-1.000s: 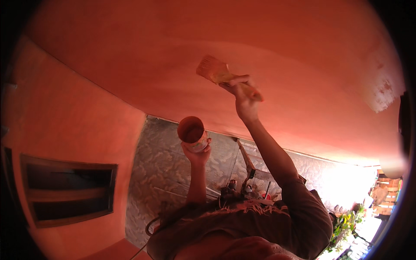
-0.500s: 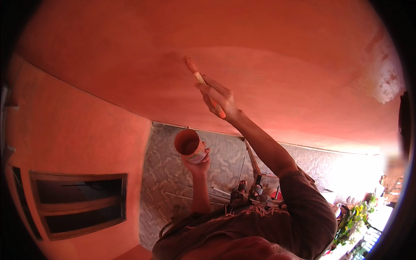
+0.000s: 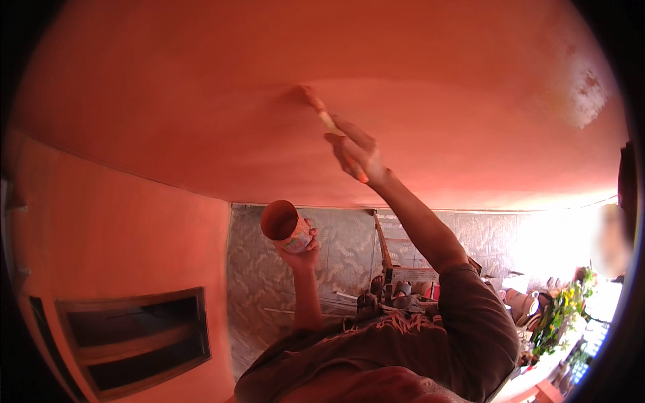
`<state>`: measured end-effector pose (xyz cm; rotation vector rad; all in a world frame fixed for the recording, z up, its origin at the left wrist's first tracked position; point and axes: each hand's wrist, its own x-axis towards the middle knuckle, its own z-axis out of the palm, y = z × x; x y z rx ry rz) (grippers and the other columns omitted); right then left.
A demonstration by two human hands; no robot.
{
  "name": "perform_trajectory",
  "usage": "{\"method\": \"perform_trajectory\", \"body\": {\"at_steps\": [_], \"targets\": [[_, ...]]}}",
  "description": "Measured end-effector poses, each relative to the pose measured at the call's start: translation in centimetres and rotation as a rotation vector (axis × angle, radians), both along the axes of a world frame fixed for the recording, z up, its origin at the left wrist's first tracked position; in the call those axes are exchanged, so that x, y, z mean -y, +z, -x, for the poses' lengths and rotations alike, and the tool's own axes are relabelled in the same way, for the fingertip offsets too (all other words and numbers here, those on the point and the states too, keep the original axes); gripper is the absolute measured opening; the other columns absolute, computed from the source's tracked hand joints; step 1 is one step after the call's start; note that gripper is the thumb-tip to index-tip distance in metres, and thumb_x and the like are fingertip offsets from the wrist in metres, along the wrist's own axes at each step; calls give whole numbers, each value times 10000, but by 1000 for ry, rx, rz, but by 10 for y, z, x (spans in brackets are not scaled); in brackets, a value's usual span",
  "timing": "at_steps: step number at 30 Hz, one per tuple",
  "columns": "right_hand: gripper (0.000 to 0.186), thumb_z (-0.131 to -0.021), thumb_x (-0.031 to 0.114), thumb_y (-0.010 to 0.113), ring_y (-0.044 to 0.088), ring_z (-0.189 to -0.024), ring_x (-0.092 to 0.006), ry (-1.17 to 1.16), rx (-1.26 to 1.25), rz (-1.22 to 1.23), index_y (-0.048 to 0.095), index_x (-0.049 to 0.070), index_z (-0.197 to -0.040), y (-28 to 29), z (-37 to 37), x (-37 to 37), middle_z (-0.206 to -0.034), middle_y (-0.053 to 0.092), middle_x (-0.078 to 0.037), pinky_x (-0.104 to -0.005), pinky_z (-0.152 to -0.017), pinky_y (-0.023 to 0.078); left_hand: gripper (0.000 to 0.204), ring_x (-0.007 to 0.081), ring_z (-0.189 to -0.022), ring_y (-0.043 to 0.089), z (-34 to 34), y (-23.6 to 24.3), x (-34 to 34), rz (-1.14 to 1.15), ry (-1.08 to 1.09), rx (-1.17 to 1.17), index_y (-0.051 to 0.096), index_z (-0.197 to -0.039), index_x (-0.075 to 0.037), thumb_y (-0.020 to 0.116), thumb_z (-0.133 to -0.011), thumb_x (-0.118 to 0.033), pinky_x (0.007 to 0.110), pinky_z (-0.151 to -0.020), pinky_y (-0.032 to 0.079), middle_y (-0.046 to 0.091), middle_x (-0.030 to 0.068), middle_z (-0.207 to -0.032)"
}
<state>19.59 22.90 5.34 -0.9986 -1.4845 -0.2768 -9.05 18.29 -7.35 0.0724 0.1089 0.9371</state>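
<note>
My right hand [image 3: 356, 151] grips a flat paintbrush [image 3: 324, 115] by its light wooden handle, with the reddish bristles up against the red-painted wall [image 3: 215, 67]. Lower and to the left, my left hand [image 3: 299, 252] is wrapped round a paint container [image 3: 297, 238], a cup-shaped can with a paint-coated inside and a smeared, pale lower side, tipped slightly toward the camera. Whether it holds paint at the bottom is hard to tell. A pale, patchy spot [image 3: 588, 97] shows on the wall at the upper right.
A side wall [image 3: 134, 228] with a dark wood-framed window [image 3: 134, 342] stands at the left. Below me are patterned floor tiles [image 3: 336, 248], a wooden frame [image 3: 383, 238], my sandalled feet and thin strips. Leafy plants [image 3: 564, 312] and a pale bucket [image 3: 521, 302] are at the bright right side.
The brush has turned edge-on since the first frame, moved down-left, then slightly right along the wall. The container has moved a little down and left in view.
</note>
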Motion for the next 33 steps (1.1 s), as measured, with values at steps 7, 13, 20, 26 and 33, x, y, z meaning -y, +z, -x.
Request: {"method": "perform_trajectory", "body": {"at_steps": [7, 13, 20, 26, 33], "targets": [[175, -812, -103, 667, 722, -869, -331, -360, 6, -128, 685, -15, -962, -2, -75, 84, -1187, 653, -266, -348, -683, 594, 749, 304, -972, 536, -43, 6, -13, 12, -75, -53, 480, -1386, -98, 578, -866, -628, 270, -521, 523, 564, 167, -1214], [115, -879, -60, 645, 716, -894, -296, -702, -136, -126, 682, -3, -973, -14, -130, 145, -1098, 696, -223, -343, -722, 577, 726, 310, -981, 536, -67, 12, -24, -58, -224, -10, 492, -1376, -102, 575, -872, -618, 279, -560, 526, 556, 175, -1229], [135, -1006, 49, 561, 658, -859, -154, -1060, -466, -196, 678, -14, -1031, -60, -228, 233, -970, 701, -102, -299, -722, 534, 707, 317, -997, 540, -71, 13, -25, -96, -341, 7, 499, -1366, -77, 604, -870, -571, 289, -580, 535, 530, 185, -1252], [153, -926, 22, 584, 639, -815, -203, -750, -420, -205, 685, 19, -1041, -120, -185, 157, -946, 683, -91, -318, -694, 530, 725, 320, -1007, 540, -50, 0, -27, -89, -305, 5, 497, -1382, -76, 647, -846, -541, 295, -592, 543, 523, 197, -1285], [335, -769, 78, 715, 664, -1132, -322, -34, 115, -66, 662, 84, -1100, -24, -39, 62, -1364, 605, -158, -381, -868, 597, 658, 290, -1086, 518, -50, 25, -24, -133, -377, 49, 507, -1389, -75, 703, -845, -390, 284, -685, 525, 485, 173, -1346]]}}
